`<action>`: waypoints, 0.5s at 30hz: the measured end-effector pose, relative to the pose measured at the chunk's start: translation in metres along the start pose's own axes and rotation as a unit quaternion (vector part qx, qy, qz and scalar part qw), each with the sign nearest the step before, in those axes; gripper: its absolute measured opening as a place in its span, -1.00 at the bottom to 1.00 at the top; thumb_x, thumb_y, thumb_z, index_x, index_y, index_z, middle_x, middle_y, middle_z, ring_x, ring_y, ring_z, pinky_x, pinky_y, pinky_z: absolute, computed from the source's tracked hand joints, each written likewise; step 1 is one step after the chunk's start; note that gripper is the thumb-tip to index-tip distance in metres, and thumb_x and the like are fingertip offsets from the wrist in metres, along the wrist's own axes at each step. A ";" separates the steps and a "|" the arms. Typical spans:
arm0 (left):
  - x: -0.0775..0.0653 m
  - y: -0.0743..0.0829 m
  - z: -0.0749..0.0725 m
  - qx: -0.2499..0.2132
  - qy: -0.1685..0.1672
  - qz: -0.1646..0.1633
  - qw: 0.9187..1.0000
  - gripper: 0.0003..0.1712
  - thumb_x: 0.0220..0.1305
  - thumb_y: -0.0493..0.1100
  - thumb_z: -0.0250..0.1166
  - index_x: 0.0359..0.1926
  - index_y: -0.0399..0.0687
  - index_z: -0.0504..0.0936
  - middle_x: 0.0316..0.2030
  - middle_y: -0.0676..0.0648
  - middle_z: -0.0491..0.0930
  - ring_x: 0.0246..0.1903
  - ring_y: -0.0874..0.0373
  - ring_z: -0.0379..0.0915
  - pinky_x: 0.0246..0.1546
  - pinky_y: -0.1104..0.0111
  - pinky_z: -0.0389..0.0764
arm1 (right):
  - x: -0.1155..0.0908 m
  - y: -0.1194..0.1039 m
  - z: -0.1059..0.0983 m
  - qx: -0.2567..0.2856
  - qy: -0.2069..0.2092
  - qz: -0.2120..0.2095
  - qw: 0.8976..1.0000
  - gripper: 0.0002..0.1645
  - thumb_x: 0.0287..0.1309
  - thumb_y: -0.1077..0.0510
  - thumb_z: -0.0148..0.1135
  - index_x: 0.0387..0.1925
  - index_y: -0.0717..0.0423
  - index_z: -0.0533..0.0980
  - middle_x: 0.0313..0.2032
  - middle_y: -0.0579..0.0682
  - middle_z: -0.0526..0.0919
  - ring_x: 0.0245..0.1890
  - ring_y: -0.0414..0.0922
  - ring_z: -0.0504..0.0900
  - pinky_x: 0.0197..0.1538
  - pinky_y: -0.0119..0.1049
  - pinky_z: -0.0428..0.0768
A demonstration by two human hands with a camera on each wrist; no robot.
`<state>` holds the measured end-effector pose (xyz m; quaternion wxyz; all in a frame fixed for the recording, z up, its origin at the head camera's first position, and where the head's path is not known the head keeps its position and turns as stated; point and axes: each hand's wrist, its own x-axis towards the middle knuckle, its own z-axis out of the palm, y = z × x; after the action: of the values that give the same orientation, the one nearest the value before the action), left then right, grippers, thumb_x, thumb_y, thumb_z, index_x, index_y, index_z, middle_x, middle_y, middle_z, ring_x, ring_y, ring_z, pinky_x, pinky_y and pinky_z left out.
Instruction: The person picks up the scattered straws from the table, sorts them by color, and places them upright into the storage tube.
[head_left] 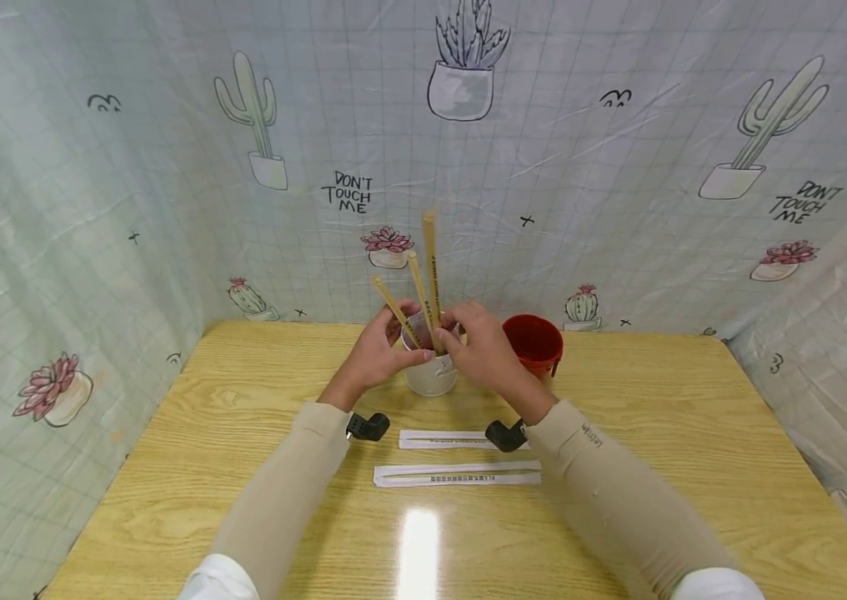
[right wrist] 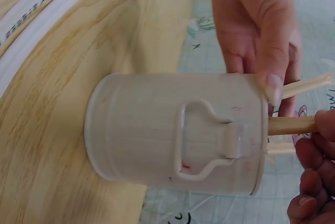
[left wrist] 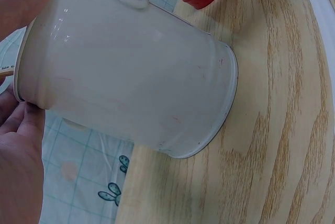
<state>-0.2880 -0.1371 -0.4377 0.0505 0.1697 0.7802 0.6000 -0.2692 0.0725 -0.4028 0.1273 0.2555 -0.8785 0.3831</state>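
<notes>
A small white pail [head_left: 429, 385] with a side handle stands on the wooden table near the back edge. My left hand [head_left: 377, 357] grips its rim, with the thumb on the near side and the fingers round the far side, as the left wrist view also shows. Several wooden chopsticks rise from the pail: one pair [head_left: 390, 302] leans left, another [head_left: 418, 279] sits in the middle. A taller pair of chopsticks [head_left: 431, 250] is pinched between the thumb and fingers of my right hand [head_left: 485, 343], just above the rim. Its lower end is hidden inside the pail.
A red pail [head_left: 542, 364] stands right of the white one, close to my right wrist. Two white paper sleeves with chopsticks, the nearer sleeve [head_left: 457, 476] and the farther sleeve [head_left: 442, 439], lie in front. A patterned curtain [head_left: 581, 208] hangs behind the table.
</notes>
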 end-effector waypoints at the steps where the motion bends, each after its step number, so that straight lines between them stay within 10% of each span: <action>1: 0.000 0.000 0.000 0.001 0.000 -0.001 1.000 0.00 0.25 -0.30 0.49 0.59 -0.13 0.15 0.53 -0.13 0.29 0.63 -0.03 0.06 0.68 0.08 0.05 | 0.000 0.001 0.000 -0.009 -0.004 -0.001 1.000 -0.92 0.35 0.23 0.34 -0.31 0.14 0.63 -0.32 0.04 0.64 -0.17 0.07 0.53 -0.12 -0.19 0.51; 15: 0.000 0.001 0.001 0.006 0.003 0.000 1.000 0.01 0.23 -0.27 0.51 0.59 -0.16 0.15 0.52 -0.14 0.30 0.62 -0.04 0.08 0.67 0.08 0.08 | -0.005 0.007 -0.002 -0.050 -0.040 0.021 0.998 -0.88 0.38 0.16 0.33 -0.24 0.13 0.68 -0.19 0.02 0.68 -0.08 0.00 0.52 -0.01 -0.12 0.59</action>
<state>-0.2873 -0.1365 -0.4369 0.0472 0.1679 0.7840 0.5958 -0.2689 0.0794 -0.4079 0.0969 0.2454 -0.9062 0.3306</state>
